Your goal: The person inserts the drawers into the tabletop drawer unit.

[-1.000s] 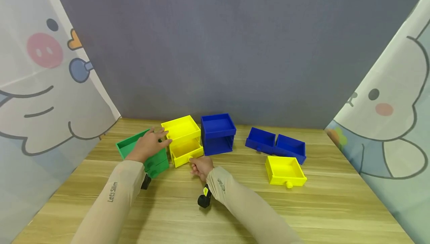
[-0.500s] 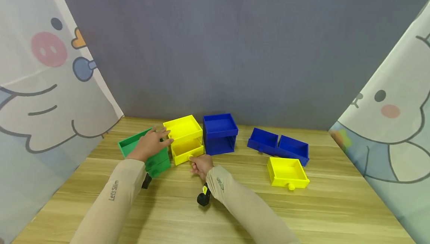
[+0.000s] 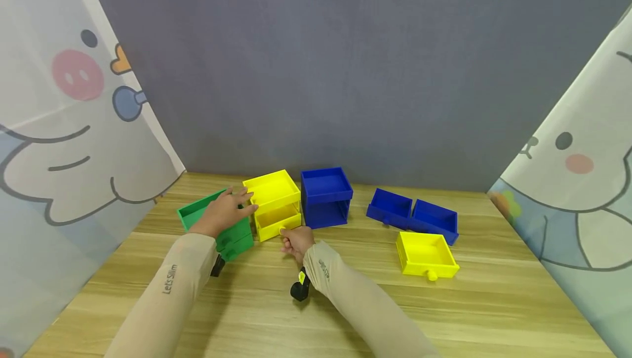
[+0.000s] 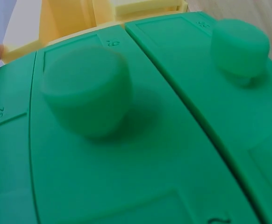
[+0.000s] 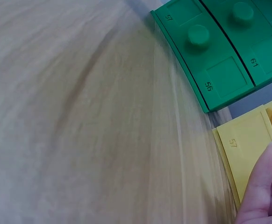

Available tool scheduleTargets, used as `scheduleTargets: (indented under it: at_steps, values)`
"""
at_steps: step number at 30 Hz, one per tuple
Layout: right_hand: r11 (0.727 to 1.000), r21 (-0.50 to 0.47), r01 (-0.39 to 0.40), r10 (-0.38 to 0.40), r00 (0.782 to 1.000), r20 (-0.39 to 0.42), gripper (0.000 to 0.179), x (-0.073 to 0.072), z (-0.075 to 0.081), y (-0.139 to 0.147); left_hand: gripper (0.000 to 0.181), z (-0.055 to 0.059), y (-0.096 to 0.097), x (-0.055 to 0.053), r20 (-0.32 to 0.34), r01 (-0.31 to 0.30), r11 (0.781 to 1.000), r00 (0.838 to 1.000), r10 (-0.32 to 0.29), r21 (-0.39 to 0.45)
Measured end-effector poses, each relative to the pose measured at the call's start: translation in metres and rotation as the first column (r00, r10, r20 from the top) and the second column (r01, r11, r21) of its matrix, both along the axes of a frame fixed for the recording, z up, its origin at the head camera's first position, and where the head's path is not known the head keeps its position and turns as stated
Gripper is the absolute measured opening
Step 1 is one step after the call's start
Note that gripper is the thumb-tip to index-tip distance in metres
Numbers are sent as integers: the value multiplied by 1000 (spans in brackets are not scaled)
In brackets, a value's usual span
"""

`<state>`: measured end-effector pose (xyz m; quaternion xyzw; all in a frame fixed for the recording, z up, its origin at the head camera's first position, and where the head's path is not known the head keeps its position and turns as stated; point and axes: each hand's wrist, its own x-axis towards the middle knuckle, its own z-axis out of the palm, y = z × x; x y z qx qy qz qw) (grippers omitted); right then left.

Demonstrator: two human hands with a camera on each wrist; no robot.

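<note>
A yellow cabinet (image 3: 272,189) stands at the back left in the head view. Its lower drawer (image 3: 280,226) sits in the bottom slot, pulled out slightly, with a gap above it. My right hand (image 3: 298,240) pinches the round knob at that drawer's front; the fingers partly hide the knob. My left hand (image 3: 224,213) reaches over a green cabinet (image 3: 237,237), its fingers spread against the yellow cabinet's upper left side. Two green knobs (image 4: 87,91) fill much of the left wrist view. In the right wrist view, fingers (image 5: 262,179) lie against the yellow drawer front.
Right of the yellow cabinet stands a blue cabinet (image 3: 326,185) with its front slot uncovered. Two blue drawers (image 3: 390,208) and a loose yellow drawer (image 3: 427,254) lie on the wooden table (image 3: 365,287) to the right. A grey cloth wall (image 3: 326,73) rises behind.
The yellow lower drawer has slid a little farther into its cabinet, pushed by my right hand. My left hand stays at the cabinet's side. The head view has shifted slightly.
</note>
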<state>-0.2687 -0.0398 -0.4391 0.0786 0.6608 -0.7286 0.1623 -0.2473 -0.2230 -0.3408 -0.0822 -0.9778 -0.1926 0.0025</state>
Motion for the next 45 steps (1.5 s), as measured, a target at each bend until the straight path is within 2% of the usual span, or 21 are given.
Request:
scheduleTargets:
  at_steps: [6,13,20,28,31,38,42,45]
  values:
    - [1000,-8,2,-1,1000,7,14,-2,-2,-1,59,0,1,1,0,-4,1000,1000,4,-8]
    - [1000,-21,14,-14,1000,5,10,-2,-1,-2,67,1,-1,3,-21,16,1000,1000,-16,3]
    - [1000,-18,2,-2,1000,5,11,-3,0,-2,58,-1,0,0,-12,4,1000,1000,-4,-16]
    - [996,-31,-85,87,995,47,18,-6,-2,0,57,-1,1,-2,-10,-4,999,1000,4,-45]
    - [995,-35,-97,98,994,50,19,-6,-2,1,57,-2,1,-2,-10,-4,998,1000,4,-56]
    - [990,-54,-129,131,991,41,19,-1,-1,6,57,-1,2,3,-32,26,997,999,-29,-75]
    - [984,1,-179,179,984,17,23,6,2,13,57,-2,2,5,-31,29,998,999,-31,-58]
    - [963,90,-253,256,966,-23,27,14,6,26,58,-3,2,5,-38,25,998,999,-27,-52]
